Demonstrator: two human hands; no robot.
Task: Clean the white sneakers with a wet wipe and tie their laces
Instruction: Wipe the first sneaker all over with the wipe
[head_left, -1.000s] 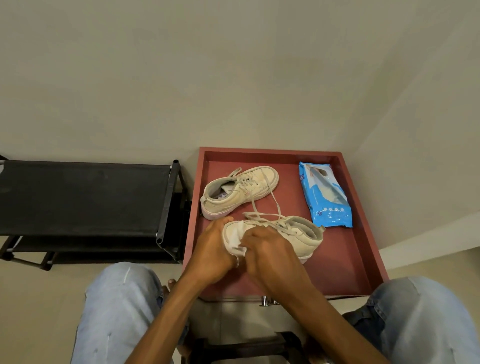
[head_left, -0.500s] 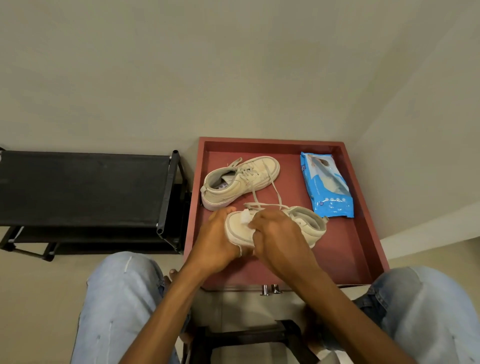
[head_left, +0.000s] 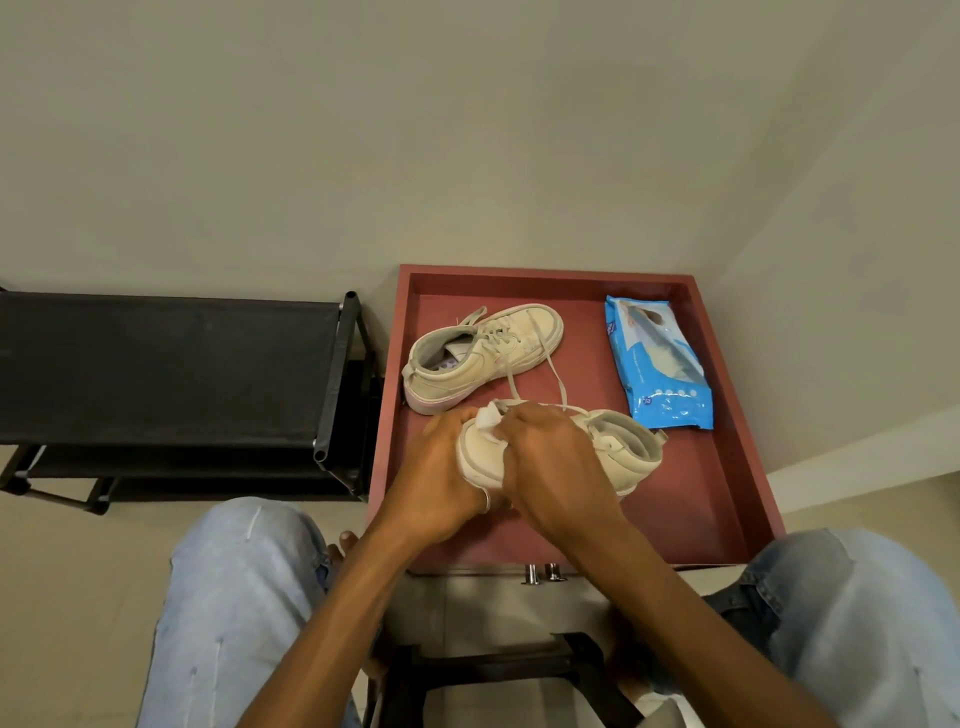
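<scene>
Two white sneakers lie in a red tray (head_left: 727, 467). The near sneaker (head_left: 618, 452) has its toe pointing left, and my left hand (head_left: 441, 483) grips that toe from the left side. My right hand (head_left: 550, 467) lies over the top of the same shoe and pinches a white wet wipe (head_left: 489, 415) against the toe. The far sneaker (head_left: 483, 353) rests on its own at the back left of the tray, its loose laces trailing toward the near shoe.
A blue wet-wipe pack (head_left: 657, 364) lies at the tray's right side. A black shoe rack (head_left: 171, 374) stands to the left, close to the tray. My knees in light jeans frame the bottom of the view, with a dark stool between them.
My right hand has carried the wipe from the front of the toe up onto its top. The left hand keeps its grip on the shoe.
</scene>
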